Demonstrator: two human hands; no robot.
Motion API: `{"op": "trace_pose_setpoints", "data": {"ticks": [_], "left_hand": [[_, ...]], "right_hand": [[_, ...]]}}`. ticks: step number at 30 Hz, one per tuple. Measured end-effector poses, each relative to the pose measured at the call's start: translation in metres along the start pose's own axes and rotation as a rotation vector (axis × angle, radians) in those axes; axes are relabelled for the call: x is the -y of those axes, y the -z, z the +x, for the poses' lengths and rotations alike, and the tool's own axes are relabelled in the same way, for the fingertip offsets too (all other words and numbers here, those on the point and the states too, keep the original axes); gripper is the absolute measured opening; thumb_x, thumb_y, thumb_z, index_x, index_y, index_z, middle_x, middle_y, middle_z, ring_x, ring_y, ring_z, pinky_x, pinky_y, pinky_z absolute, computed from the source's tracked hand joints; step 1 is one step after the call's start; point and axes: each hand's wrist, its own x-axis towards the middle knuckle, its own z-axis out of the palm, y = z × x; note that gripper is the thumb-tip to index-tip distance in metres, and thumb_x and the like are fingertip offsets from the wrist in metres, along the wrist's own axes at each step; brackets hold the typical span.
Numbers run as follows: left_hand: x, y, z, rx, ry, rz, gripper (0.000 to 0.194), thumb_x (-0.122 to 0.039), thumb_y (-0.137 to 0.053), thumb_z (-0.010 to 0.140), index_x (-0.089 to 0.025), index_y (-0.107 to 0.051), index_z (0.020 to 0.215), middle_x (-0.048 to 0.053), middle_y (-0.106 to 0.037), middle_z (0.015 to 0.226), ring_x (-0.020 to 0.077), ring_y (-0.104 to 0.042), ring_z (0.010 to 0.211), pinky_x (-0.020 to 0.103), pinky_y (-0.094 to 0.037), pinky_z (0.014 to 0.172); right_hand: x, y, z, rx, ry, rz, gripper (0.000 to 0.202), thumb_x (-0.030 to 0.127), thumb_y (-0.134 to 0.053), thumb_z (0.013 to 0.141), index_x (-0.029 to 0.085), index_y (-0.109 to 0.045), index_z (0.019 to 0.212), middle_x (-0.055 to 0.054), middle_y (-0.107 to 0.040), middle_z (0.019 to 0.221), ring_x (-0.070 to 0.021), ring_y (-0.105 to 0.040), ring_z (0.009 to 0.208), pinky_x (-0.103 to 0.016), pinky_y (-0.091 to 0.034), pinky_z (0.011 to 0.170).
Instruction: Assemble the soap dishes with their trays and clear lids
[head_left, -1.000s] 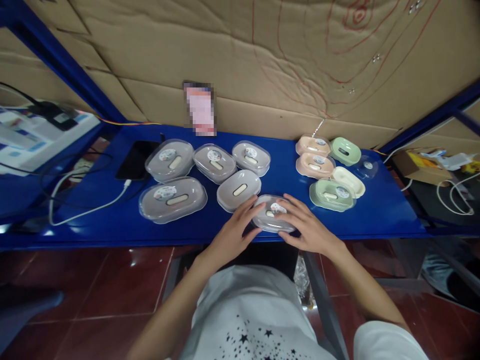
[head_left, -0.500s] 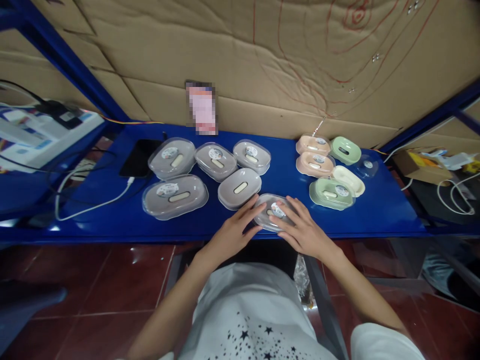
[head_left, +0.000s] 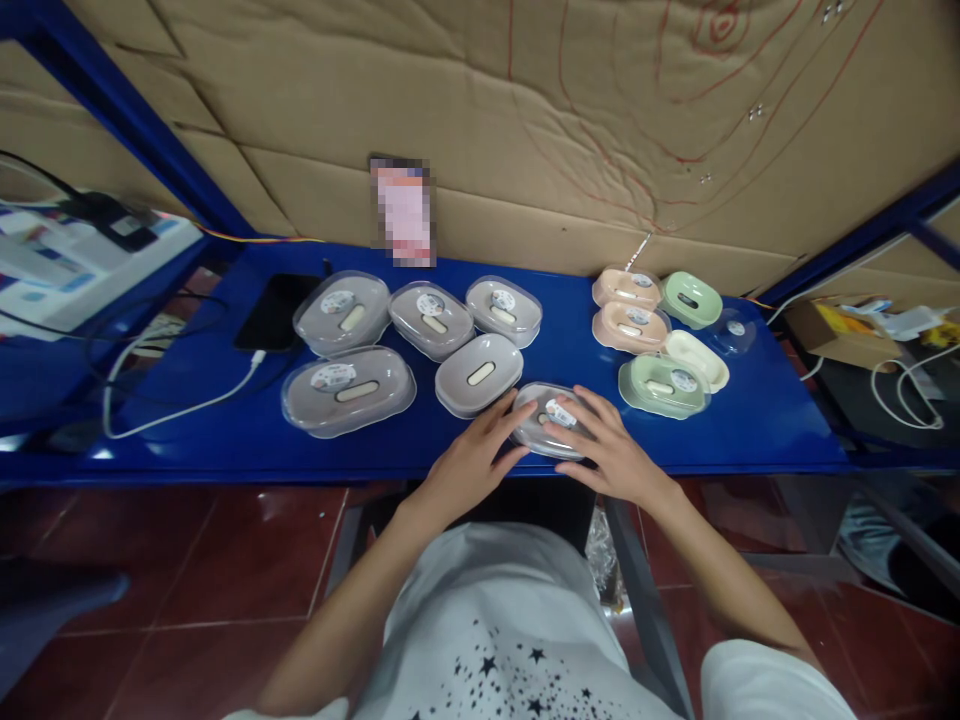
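A soap box (head_left: pixel 536 436) with a clear lid and a round label lies at the table's front edge between my two hands. My left hand (head_left: pixel 469 460) grips its left end, with thumb and fingers apart at the rim. My right hand (head_left: pixel 619 455) lies over its right end, fingers spread across the lid and side, covering part of the box. Just left of it is a grey soap dish (head_left: pixel 478 376) without a lid, with an oval slot in its middle. Several grey soap boxes (head_left: pixel 349 392) with clear labelled lids stand farther left.
At the right are peach soap boxes (head_left: pixel 631 328), a lidded green one (head_left: pixel 664 386), a green lidless part (head_left: pixel 691 300), a cream tray (head_left: pixel 697 362) and a loose clear lid (head_left: pixel 733 332). A black phone (head_left: pixel 274 312) with a white cable (head_left: pixel 184 425) lies left. Cardboard (head_left: pixel 487 120) backs the blue table (head_left: pixel 225 430).
Both hands stay on the soap box, and the right-hand fingers have shifted slightly on its lid. The view has moved slightly; the other boxes stay in place.
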Motion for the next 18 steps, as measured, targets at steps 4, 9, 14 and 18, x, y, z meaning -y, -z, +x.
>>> {"op": "trace_pose_setpoints", "data": {"ticks": [4, 9, 14, 18], "left_hand": [[-0.002, -0.003, -0.003, -0.095, -0.084, 0.11, 0.059, -0.029, -0.058, 0.11, -0.032, -0.039, 0.166, 0.012, -0.045, 0.172, 0.0256, -0.051, 0.155, 0.039, -0.054, 0.118], [-0.003, 0.008, -0.008, -0.421, -0.133, 0.449, 0.039, -0.02, -0.063, 0.106, -0.025, -0.061, 0.144, 0.017, -0.063, 0.152, 0.0343, -0.063, 0.139, 0.052, -0.053, 0.113], [0.002, 0.022, -0.013, -0.381, -0.051, 0.543, 0.031, -0.022, -0.064, 0.104, -0.019, -0.063, 0.135, 0.017, -0.071, 0.137, 0.0411, -0.063, 0.135, 0.058, -0.052, 0.106], [-0.001, 0.021, -0.022, -0.344, -0.156, 0.375, 0.018, -0.019, -0.064, 0.104, -0.023, -0.064, 0.121, 0.01, -0.075, 0.122, 0.0314, -0.069, 0.125, 0.048, -0.054, 0.105]], "right_hand": [[-0.002, -0.002, 0.0, -0.027, -0.044, -0.036, 0.055, 0.037, -0.061, 0.108, 0.033, -0.048, 0.161, -0.01, -0.047, 0.17, -0.0353, -0.029, 0.166, -0.062, -0.036, 0.129], [-0.001, -0.01, 0.014, -0.151, -0.27, -0.232, 0.049, 0.032, -0.057, 0.105, 0.023, -0.054, 0.153, -0.017, -0.06, 0.155, -0.0377, -0.046, 0.154, -0.066, -0.026, 0.129], [-0.022, 0.008, 0.027, -0.167, -0.43, -0.344, 0.056, 0.03, -0.05, 0.109, 0.025, -0.044, 0.164, -0.017, -0.055, 0.163, -0.038, -0.047, 0.153, -0.07, -0.02, 0.129], [-0.095, 0.061, -0.011, -0.39, -0.58, -0.228, 0.052, 0.029, -0.047, 0.108, 0.021, -0.051, 0.159, -0.017, -0.061, 0.157, -0.0332, -0.057, 0.146, -0.058, -0.041, 0.123]]}}
